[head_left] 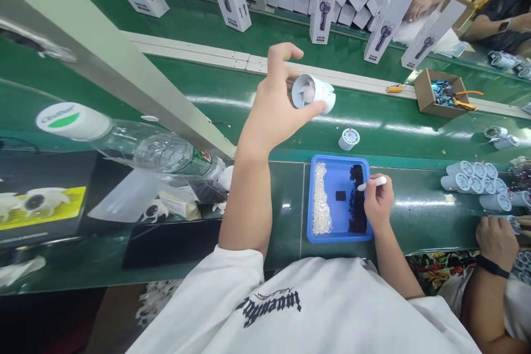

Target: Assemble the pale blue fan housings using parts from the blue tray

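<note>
My left hand (271, 105) is stretched out over the green bench. Its thumb lies along a pale cylindrical fan housing (326, 95), and some of its fingers are hidden behind. White fan blades show in the housing's near mouth. With my right hand (379, 204) I grip a white pen-like tool (376, 182), tilted so its tip is at the strip of black bits (357, 210) in the blue tray (340, 237). White bits (321, 204) line the tray's left side, and a small black square (341, 196) lies between. Another pale cylinder (349, 139) stands just beyond the tray.
A clear bottle (166, 149) and a slanted metal post (136, 61) are at left. Several pale cylinders (475, 177) cluster at right, near a co-worker's hand (498, 240). A cardboard box (427, 97) holds small parts and orange-handled pliers (464, 104). Printed boxes (323, 16) stand behind the rail.
</note>
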A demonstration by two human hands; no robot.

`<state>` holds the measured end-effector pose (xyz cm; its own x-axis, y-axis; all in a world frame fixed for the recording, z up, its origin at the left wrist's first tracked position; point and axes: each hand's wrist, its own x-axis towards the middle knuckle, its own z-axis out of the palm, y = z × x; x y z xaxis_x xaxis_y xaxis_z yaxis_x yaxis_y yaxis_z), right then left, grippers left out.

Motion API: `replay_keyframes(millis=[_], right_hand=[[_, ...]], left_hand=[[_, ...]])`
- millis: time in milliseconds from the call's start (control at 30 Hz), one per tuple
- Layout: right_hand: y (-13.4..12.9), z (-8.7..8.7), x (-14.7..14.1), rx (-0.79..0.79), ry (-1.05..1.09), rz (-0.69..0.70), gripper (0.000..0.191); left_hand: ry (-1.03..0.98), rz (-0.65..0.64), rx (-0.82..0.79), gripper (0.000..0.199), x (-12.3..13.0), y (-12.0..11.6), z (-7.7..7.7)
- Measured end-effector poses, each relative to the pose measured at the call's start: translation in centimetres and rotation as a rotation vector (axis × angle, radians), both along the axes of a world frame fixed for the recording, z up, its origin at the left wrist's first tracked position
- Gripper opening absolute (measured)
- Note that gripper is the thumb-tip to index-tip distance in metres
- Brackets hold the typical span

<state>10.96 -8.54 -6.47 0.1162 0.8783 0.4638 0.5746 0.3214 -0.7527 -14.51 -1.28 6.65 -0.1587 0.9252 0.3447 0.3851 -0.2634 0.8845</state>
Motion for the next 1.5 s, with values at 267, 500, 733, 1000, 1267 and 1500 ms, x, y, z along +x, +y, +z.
replay_keyframes(millis=[267,500,733,1000,1267,1500], right_hand=[[0.1,-0.8,0.2,-0.021,0.009,0.02,0.03],[0.4,0.1,0.1,-0.096,-0.052,0.104,0.021],[-0.9,1.6,-1.1,-0.14,-0.068,0.306,0.016],[-1.4,5.3,-1.7,0.206,0.31,0.234,0.012],[-0.4,6.3,-2.8,0.199,0.456,0.213,0.013],[-0.3,5.8,-2.9,0.17,0.44,0.182,0.012]], left_hand=[[-0.232,0.079,0.101,0.046,0.2,0.7,-0.4],[-0.632,-0.028,0.076,0.023,0.4,1.9,-1.3],[-0.971,-0.152,-0.168,0.018,1.7,3.3,-2.5],[-0.792,-0.26,-0.392,0.018,5.7,2.4,-2.3],[-0.668,-0.29,-0.414,0.016,7.7,1.0,-2.0],[-0.679,-0.376,-0.405,0.02,7.9,0.4,-2.1]])
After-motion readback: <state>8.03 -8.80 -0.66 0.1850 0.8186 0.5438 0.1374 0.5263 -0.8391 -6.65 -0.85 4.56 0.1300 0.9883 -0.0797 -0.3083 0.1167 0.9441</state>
